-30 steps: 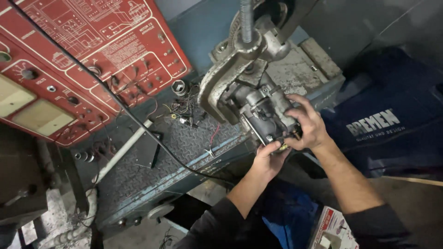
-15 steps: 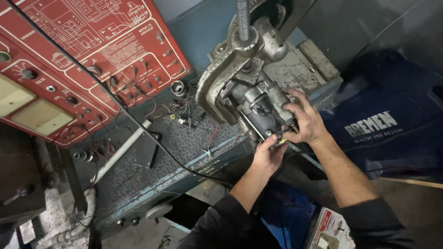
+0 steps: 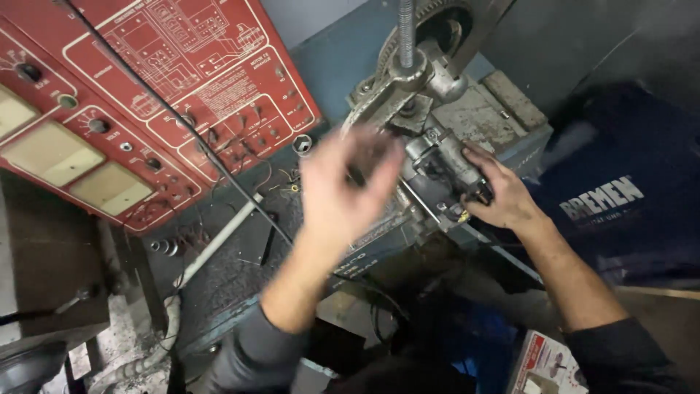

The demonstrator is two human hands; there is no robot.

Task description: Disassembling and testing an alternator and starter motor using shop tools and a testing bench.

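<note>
A grey metal part (image 3: 445, 164), shaped like a small motor housing, sits clamped under a large cast clamp (image 3: 397, 91) with a threaded rod on a bench. My right hand (image 3: 499, 193) grips the right side of that part. My left hand (image 3: 346, 182) is lifted off it and blurred in motion, fingers apart, hovering over the left side of the clamp with nothing in it.
A red test panel (image 3: 153, 95) with dials, meters and a black cable fills the upper left. Small sockets and loose wires (image 3: 302, 146) lie on the dark bench. A dark blue cloth (image 3: 620, 190) lies at right; a printed box (image 3: 543, 365) sits below.
My left hand has let go of the underside of the metal part and swung up and left. My right hand stays on the part. The view has moved closer.
</note>
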